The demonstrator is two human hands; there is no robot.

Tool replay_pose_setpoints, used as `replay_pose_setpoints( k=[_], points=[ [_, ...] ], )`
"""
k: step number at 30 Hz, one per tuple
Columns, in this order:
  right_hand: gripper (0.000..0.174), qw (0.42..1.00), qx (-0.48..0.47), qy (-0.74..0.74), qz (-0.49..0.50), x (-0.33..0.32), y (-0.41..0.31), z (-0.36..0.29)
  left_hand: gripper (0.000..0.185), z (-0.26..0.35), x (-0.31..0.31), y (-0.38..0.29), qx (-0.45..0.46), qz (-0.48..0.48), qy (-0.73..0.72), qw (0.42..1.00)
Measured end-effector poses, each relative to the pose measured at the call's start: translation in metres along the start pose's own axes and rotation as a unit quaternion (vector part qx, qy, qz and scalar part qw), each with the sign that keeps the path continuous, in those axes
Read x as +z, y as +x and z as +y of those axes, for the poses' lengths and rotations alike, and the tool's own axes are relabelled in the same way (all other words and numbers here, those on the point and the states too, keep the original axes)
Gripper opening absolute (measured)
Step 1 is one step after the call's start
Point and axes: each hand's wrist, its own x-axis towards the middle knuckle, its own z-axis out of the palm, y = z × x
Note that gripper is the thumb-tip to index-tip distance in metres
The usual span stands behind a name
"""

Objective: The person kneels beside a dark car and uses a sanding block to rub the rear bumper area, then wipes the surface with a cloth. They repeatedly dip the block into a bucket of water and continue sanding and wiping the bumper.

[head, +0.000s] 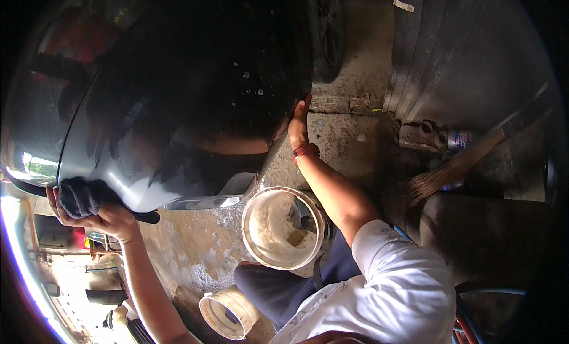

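Note:
A glossy black car body panel (191,99), apparently a bumper, fills the upper left and carries several water drops. My left hand (95,215) grips a folded dark cloth (82,197) against the panel's near edge, beside a narrow seam. Part of the cloth hangs past my wrist side. At the panel's right-hand edge rests my right hand (300,121), palm towards the paint and without a cloth. Some of its fingertips are hard to make out against the dark surface. A red wristband (304,152) circles that wrist.
Close to my legs stands a large whitish bucket (262,228) with dark items and a little liquid inside. A smaller bucket (222,317) lies nearby. To the right are a broom (453,166), a can (460,140) and a dark panel (471,55). A car wheel (328,37) shows above.

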Motion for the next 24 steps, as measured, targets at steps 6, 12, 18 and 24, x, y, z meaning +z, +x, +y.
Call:
replay_pose_setpoints(
  k=[6,12,18,24],
  points=[
    [0.077,0.956,-0.253,-0.143,-0.025,0.030,0.062,-0.157,0.085,0.002,-0.002,-0.001,0.000,-0.014,-0.015,1.000],
    [0.073,0.847,-0.502,-0.128,-0.117,0.032,0.074,-0.244,0.084,0.006,-0.002,-0.001,-0.046,-0.017,-0.050,0.998],
    [0.072,0.836,-0.518,-0.121,-0.137,0.034,0.077,-0.213,0.079,-0.002,-0.003,-0.001,-0.018,-0.006,-0.011,1.000],
    [0.078,0.877,-0.449,-0.117,-0.127,0.082,0.154,-0.331,0.074,-0.004,-0.006,-0.002,0.011,-0.010,0.044,0.999]
  ],
)
